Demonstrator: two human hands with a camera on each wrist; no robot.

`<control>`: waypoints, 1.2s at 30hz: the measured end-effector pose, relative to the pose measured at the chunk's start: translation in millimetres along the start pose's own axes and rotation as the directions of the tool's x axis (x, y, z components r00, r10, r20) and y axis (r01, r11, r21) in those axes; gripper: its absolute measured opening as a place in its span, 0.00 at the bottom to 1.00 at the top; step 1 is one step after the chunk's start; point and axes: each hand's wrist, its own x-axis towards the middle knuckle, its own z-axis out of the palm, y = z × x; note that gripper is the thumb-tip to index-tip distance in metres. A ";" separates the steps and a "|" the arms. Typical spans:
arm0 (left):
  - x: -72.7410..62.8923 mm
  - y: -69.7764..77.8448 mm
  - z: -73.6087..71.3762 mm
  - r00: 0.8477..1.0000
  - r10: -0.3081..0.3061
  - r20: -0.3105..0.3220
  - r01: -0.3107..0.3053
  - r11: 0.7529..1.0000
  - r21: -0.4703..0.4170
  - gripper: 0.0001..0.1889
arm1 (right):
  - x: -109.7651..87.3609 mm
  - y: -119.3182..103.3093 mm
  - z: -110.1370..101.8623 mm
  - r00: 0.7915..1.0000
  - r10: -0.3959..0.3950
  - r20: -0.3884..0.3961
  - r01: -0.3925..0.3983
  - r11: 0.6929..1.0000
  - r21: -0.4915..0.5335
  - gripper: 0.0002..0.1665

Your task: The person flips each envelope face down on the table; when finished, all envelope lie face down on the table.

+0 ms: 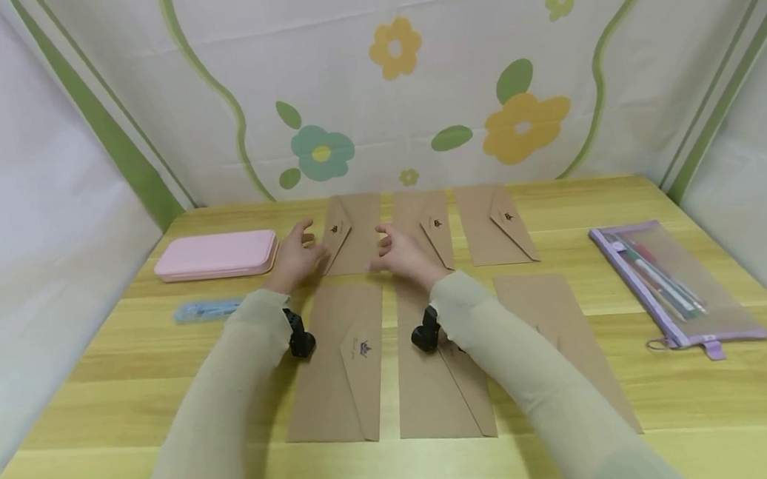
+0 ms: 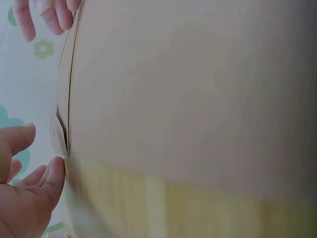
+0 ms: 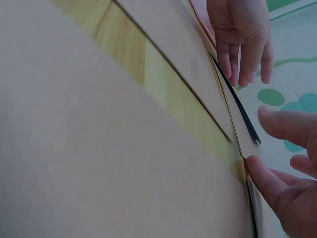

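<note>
Brown paper envelopes lie on the wooden table in two rows, their flaps printed with a small dark crown. The far-left envelope (image 1: pixel 361 233) lies between my two hands. My left hand (image 1: pixel 296 254) is at its left edge, thumb spread from the fingers. Across from it, my right hand (image 1: pixel 399 253) has its fingertips by the right edge, over the gap to the far-middle envelope (image 1: pixel 411 211). Both wrist views show a fingertip right at an envelope's edge, thumb held apart. My right forearm partly covers the near-middle envelope (image 1: pixel 429 407) and near-right envelope (image 1: pixel 577 330).
At the left lies a closed pink case (image 1: pixel 217 252), with a slim light blue object (image 1: pixel 204 310) in front of it. A purple-trimmed mesh pouch (image 1: pixel 680 278) holding pens lies at the right. Behind the table hangs a flowered curtain (image 1: pixel 358 63).
</note>
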 end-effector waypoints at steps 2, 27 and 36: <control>0.6 -1.0 0.8 1.000 -0.023 0.006 0.023 1.000 -0.005 0.34 | 1.0 -0.4 2.1 1.000 0.007 0.010 -0.007 1.000 0.018 0.49; 4.2 -9.6 4.3 0.969 -0.239 -0.058 0.199 0.902 -0.384 0.25 | 8.7 3.9 13.3 0.997 0.053 -0.051 -0.047 0.992 0.116 0.46; 6.1 -6.3 5.1 0.963 -0.251 -0.103 0.160 0.831 -0.532 0.23 | 8.3 1.8 10.3 0.996 0.071 -0.050 -0.065 0.991 0.115 0.46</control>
